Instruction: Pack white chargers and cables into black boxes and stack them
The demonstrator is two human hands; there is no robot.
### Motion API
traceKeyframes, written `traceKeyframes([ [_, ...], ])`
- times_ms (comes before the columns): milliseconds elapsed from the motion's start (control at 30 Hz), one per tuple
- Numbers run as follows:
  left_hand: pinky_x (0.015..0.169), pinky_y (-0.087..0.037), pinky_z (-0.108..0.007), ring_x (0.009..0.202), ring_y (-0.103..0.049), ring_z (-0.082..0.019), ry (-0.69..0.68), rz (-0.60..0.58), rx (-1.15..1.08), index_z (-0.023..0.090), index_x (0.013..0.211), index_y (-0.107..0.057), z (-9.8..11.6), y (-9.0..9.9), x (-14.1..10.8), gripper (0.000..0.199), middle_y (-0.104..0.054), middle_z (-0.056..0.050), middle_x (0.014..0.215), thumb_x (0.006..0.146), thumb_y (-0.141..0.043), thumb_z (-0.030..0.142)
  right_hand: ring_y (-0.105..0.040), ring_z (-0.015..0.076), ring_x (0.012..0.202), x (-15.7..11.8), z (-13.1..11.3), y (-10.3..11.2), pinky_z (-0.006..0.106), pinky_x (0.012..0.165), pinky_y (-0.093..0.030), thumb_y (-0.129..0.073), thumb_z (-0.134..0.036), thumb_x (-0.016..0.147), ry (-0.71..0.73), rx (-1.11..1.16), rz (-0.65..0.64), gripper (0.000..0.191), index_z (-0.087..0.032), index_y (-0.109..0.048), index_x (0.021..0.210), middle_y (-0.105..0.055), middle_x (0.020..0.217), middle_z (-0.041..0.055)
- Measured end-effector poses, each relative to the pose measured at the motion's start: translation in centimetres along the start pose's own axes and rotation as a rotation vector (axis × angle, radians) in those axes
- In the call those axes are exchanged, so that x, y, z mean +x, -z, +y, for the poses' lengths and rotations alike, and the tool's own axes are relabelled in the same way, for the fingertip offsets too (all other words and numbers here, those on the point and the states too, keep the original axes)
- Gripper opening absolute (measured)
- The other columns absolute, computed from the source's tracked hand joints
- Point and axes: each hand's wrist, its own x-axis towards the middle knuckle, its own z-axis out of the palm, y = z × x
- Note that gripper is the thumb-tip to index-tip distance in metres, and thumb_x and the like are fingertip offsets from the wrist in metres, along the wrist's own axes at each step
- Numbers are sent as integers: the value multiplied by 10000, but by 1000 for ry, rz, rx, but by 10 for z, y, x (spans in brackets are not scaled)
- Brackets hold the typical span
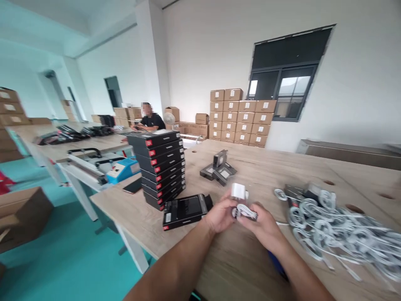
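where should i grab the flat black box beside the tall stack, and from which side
Probably grip the black box across its middle, thumb on the near long side, fingers on the far one, coming from above. It lies flat, and the stack of black boxes crowds its far left corner. I'd avoid the right end, nearest the left hand, where a flap seems raised.

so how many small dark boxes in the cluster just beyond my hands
3: an upright box in the middle, a left box and a right box lying lower. More could be hidden behind.
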Motion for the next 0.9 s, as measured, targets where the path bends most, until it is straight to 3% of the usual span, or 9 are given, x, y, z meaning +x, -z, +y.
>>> traceKeyframes([
  [100, 722, -469, -265, 853, -644, -179, -31, 8, 17, 240, 1191, -631, 4, -2, 2, 467, -702, -34, 984, 736, -687, 152, -552, 186, 638, 4, -2, 2, 302, 580, -451, -644, -459, 749, 8, 50, 159, 258, -219, -566, 695, -570, 664, -13],
  [200, 729, -474, -264, 832, -642, -168, -30, -4, -26, 244, 1148, -656, 5, 0, 3, 461, -708, -19, 963, 707, -691, 115, -626, 260, 985, 7, 3, 1, 392, 867, -513, -660, -381, 787, 172, -100, 262, 223, -199, -661, 916, -679, 1034, 87],
  [267, 722, -477, -269, 811, -642, -171, 12, -7, -33, 209, 1088, -687, 4, 2, 2, 433, -715, -31, 931, 668, -703, 106, -551, 297, 1246, 7, 8, 2, 460, 1054, -448, -651, -341, 847, 331, -247, 232, 326, -213, -669, 1146, -623, 1322, 123],
  [300, 729, -479, -273, 811, -643, -175, 20, -1, -14, 180, 1056, -702, 3, 4, 2, 404, -720, -48, 920, 659, -702, 101, -523, 293, 1304, 7, 11, 3, 467, 1095, -428, -629, -328, 881, 397, -289, 188, 334, -222, -664, 1195, -604, 1375, 116],
  [400, 767, -485, -287, 820, -644, -183, 11, -14, 22, 111, 987, -727, 1, 7, 4, 317, -729, -93, 904, 673, -683, 104, -553, 259, 1304, 5, 16, 4, 435, 1108, -446, -531, -288, 960, 475, -328, 94, 301, -215, -672, 1216, -662, 1319, 96],
  [533, 768, -490, -302, 817, -638, -187, 21, -56, -26, 108, 993, -727, -1, 4, 5, 318, -723, -94, 901, 681, -671, 122, -681, 268, 1119, 5, 16, 1, 401, 968, -540, -459, -345, 995, 333, -291, 220, 339, -188, -680, 1197, -725, 1195, 120],
  [667, 765, -490, -296, 835, -637, -182, -3, -47, -66, 120, 982, -721, -4, 1, 5, 350, -721, -87, 934, 641, -654, 75, -730, 266, 945, 5, 10, -1, 365, 835, -562, -434, -458, 995, 154, -110, 318, 404, -188, -717, 1100, -767, 1053, 119],
  [800, 886, -500, -338, 987, -649, -213, -6, 72, -72, 160, 956, -716, -7, 2, 7, 419, -729, -82, 1052, 579, -646, -9, -723, 282, 894, 5, 9, 4, 392, 833, -551, -452, -545, 965, -10, 45, 486, 479, -175, -756, 948, -777, 953, 123],
  [900, 855, -510, -308, 955, -658, -198, 5, 114, -62, 148, 965, -716, -7, 2, 7, 386, -733, -80, 1012, 605, -676, 15, -707, 283, 997, 4, 10, 6, 405, 898, -554, -549, -526, 929, 44, 91, 433, 435, -162, -734, 1078, -758, 1080, 128],
])
